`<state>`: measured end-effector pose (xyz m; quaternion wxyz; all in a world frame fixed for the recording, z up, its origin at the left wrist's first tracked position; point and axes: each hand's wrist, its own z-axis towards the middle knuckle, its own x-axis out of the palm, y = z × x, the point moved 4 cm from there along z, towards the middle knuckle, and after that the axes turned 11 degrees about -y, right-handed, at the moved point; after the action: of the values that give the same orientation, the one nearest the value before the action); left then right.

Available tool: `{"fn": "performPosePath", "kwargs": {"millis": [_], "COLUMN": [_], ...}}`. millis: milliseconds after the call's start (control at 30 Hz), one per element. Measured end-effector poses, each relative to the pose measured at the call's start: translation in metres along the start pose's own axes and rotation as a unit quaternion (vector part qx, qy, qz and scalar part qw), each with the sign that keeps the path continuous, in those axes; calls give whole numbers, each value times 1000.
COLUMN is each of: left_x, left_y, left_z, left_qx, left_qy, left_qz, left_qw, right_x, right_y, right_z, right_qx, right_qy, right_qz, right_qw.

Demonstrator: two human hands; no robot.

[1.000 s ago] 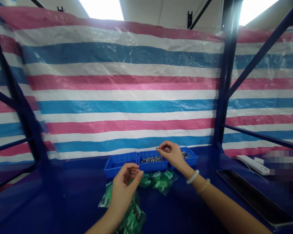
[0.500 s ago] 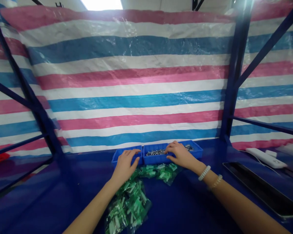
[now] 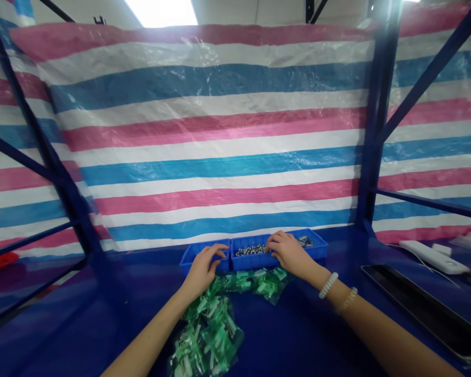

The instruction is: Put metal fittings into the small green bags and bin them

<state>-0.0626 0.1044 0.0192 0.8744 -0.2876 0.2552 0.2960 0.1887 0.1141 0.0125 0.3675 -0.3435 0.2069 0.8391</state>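
Observation:
Three blue bins stand in a row at the back of the table. My left hand (image 3: 204,266) reaches over the left bin (image 3: 186,259), its fingers bent and the thumb apart from them; I see nothing held. My right hand (image 3: 288,254) dips its fingertips into the middle bin (image 3: 245,263), at the small shiny metal pieces (image 3: 251,250). Its fingers are drawn together, and whatever they pinch is hidden. Larger metal parts (image 3: 305,241) lie in the right bin (image 3: 320,247). In front of the bins, green-and-clear plastic packets (image 3: 215,332) lie in a curved pile, partly beneath my left hand.
A dark tablet-like slab (image 3: 424,309) lies on the blue table (image 3: 298,335) to the right, near a white power strip (image 3: 434,257) with a cable. Blue metal posts (image 3: 371,141) frame both sides. A striped plastic sheet (image 3: 220,157) hangs behind the bins.
The thumb of my left hand has drawn closer to its fingers. My right fingers have closed together over the metal pieces. The view has tilted up slightly.

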Motion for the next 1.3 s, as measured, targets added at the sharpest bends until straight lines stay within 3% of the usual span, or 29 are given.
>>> {"fn": "performPosePath", "kwargs": {"millis": [400, 633, 733, 800, 933, 1033, 1167, 1300], "left_x": [0, -25, -45, -55, -64, -62, -59, -56], "left_y": [-10, -35, -35, -28, -9, 3, 7, -2], "left_z": [-3, 4, 13, 17, 17, 14, 12, 10], "left_qx": [10, 16, -38, -78, -122, -140, -144, -132], "left_qy": [6, -9, -23, -61, -144, -176, -187, -194], "left_qz": [10, -16, -93, -126, -120, -112, -104, -96], "left_qw": [1000, 1000, 995, 987, 975, 968, 966, 967], "right_x": [-10, -31, -33, -30, -5, 21, 41, 24], "right_y": [5, 18, 42, 73, 161, 204, 209, 182], "right_z": [-2, -1, -4, -8, -22, -25, -22, -34], "right_qx": [6, -9, -18, -32, -189, -259, -264, -277], "right_qy": [-8, -28, -35, -36, 39, 72, 108, 127], "right_qz": [0, 47, 99, 148, 196, 184, 184, 192], "right_qw": [1000, 998, 994, 988, 961, 945, 941, 933]}}
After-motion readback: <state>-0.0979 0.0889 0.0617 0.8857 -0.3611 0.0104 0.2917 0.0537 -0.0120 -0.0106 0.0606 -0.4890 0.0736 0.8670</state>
